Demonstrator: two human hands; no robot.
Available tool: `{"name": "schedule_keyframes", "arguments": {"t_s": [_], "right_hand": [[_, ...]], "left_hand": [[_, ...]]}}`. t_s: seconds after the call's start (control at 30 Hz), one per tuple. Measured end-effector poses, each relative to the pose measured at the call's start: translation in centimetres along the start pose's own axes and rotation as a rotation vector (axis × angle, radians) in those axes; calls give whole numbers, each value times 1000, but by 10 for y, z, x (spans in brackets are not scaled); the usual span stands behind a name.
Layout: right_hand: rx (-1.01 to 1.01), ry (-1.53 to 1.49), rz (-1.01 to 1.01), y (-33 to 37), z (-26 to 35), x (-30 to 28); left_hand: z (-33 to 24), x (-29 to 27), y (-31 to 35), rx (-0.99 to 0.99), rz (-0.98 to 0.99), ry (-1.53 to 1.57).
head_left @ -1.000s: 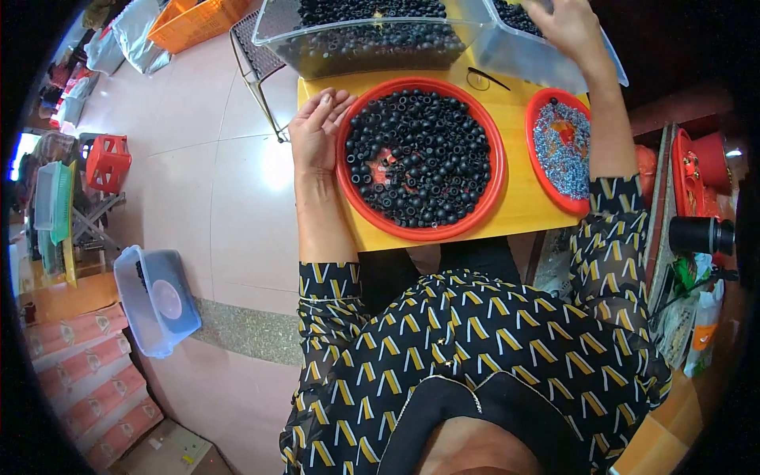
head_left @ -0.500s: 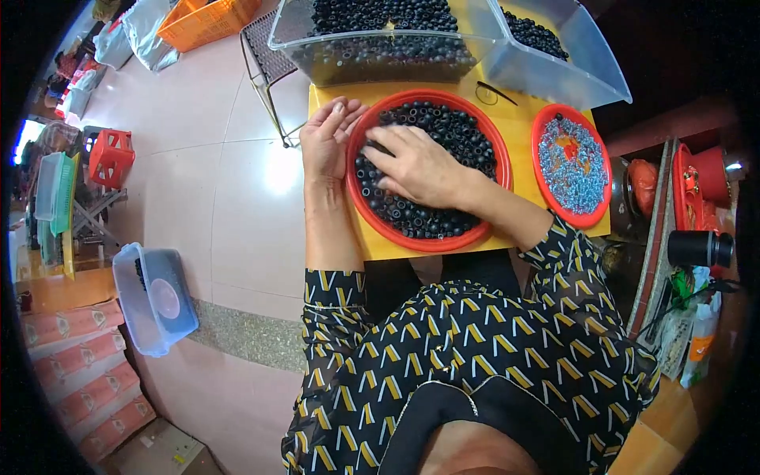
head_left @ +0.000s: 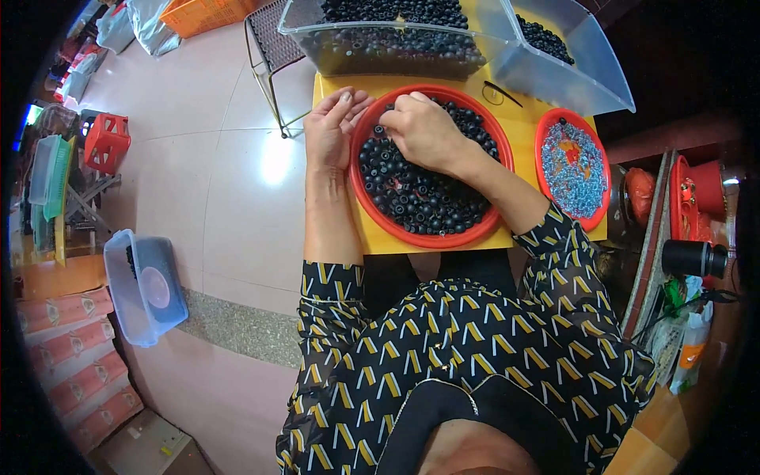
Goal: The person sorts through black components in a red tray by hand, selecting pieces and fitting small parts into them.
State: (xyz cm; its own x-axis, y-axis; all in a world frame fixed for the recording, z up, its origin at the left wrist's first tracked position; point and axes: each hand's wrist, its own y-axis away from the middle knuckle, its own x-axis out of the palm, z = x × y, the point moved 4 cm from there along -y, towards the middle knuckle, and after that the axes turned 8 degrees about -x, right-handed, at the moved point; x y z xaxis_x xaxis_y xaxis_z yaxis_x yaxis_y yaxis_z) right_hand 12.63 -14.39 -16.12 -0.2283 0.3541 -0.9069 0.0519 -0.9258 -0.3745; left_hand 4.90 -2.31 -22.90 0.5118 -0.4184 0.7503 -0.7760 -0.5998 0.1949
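A round red tray (head_left: 507, 166) full of small round black pieces (head_left: 427, 202), several of them showing hollow openings, lies on the yellow table. At its left rim is my left hand (head_left: 331, 131), palm turned inward, fingers curled and thumb bent against them; anything held there is too small to make out. My right hand (head_left: 427, 136) reaches over the far left part of the tray, knuckles up and fingers bent together among the black pieces. Its fingertips are hidden, so I cannot see what they grip.
To the right, a smaller red tray (head_left: 607, 186) holds small shiny bluish pieces (head_left: 574, 186). Clear plastic bins (head_left: 388, 51) of black pieces stand at the table's far side, near a thin dark looped tool (head_left: 503, 93). A blue bin (head_left: 150, 289) sits on the floor at left.
My right hand, spread flat and blurred over the black pieces before, has moved slightly away from me and curled its fingers. Reddish tray bottom now shows between pieces. My left hand stays by the rim.
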Motion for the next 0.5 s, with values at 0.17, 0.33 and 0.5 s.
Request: {"name": "schedule_keyframes", "arguments": {"t_s": [0.17,0.33,0.5], "right_hand": [[17,79,185,-10,-2,21],[25,-13,213,-13,-9,17],[461,-1113,156,15,-23,-19]], "left_hand": [[0,-2,0,8,-4,-4],[1,1,-1,14,11,-7],[2,-1,-1,0,-3,2]]}}
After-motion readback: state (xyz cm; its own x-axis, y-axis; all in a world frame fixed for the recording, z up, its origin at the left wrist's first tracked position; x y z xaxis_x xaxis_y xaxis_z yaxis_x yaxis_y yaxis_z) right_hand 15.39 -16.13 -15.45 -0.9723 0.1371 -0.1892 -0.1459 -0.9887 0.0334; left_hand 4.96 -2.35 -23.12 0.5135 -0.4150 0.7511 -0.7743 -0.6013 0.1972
